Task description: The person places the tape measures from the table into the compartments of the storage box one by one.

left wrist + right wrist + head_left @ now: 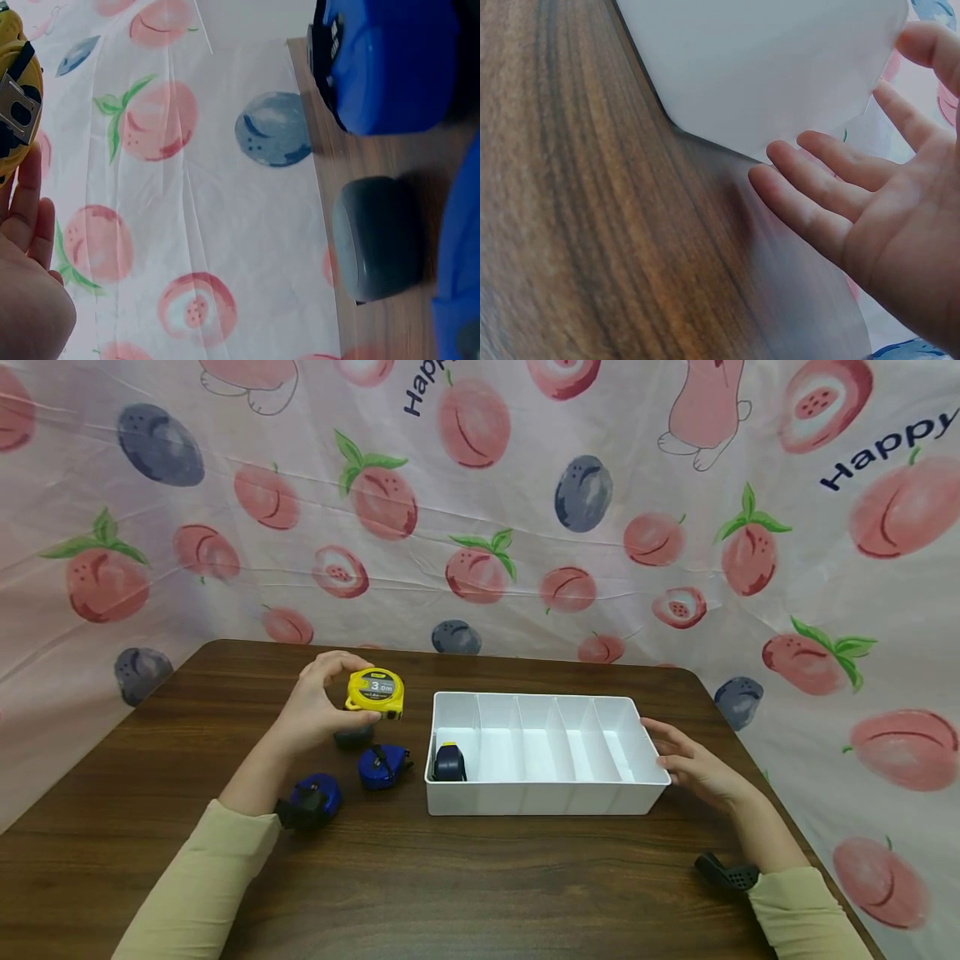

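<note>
My left hand (315, 706) pinches a yellow tape measure (376, 692) between thumb and fingers, raised over the table left of the white box. Its label with a "3.0m" mark faces the head camera; the left wrist view shows the metal belt clip (16, 109). The white divided box (540, 799) holds a dark navy tape measure (449, 763) upright in its leftmost compartment. At the box's right end, my right hand (697, 768) touches the wall with extended fingertips (769, 184). Two blue tape measures (383, 767) and a dark grey rounded one (377, 240) lie near my left forearm.
The brown wooden table (487, 893) ends at a fruit-print curtain (420, 568) behind and on both sides. Thin dividers (525, 739) split the box into narrow compartments. A black wrist strap (727, 871) sits on the right wrist.
</note>
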`<action>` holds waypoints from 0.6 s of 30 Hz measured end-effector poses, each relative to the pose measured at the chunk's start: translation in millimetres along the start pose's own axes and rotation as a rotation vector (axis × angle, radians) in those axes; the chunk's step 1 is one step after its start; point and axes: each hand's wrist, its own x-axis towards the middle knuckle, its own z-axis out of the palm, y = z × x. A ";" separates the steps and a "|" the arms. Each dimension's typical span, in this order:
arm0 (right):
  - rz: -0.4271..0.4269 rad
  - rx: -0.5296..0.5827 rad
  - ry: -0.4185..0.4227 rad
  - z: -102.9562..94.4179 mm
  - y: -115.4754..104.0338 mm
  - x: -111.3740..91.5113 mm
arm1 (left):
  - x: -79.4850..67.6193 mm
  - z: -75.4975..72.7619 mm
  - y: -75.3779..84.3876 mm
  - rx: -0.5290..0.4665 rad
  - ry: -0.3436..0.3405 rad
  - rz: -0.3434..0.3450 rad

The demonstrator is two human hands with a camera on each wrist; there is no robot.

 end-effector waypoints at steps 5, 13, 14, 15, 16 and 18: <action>-0.004 0.011 -0.001 0.2 -0.3 0.0 | 2.1 5.0 4.7 -0.024 -0.006 0.003; -0.001 -0.001 -0.003 0.0 0.2 -0.3 | 6.7 16.2 9.2 -0.115 -0.035 -0.015; 0.001 -0.003 0.000 0.0 0.2 -0.3 | 7.2 17.4 9.9 -0.114 -0.037 -0.023; 0.001 -0.006 0.003 0.0 0.3 -0.2 | 7.8 18.3 10.6 -0.113 -0.039 -0.027; 0.004 -0.006 0.005 0.1 0.4 -0.2 | 8.4 19.1 11.4 -0.108 -0.041 -0.031; 0.009 -0.007 0.009 0.0 0.9 -0.1 | 9.6 20.6 13.1 -0.103 -0.045 -0.042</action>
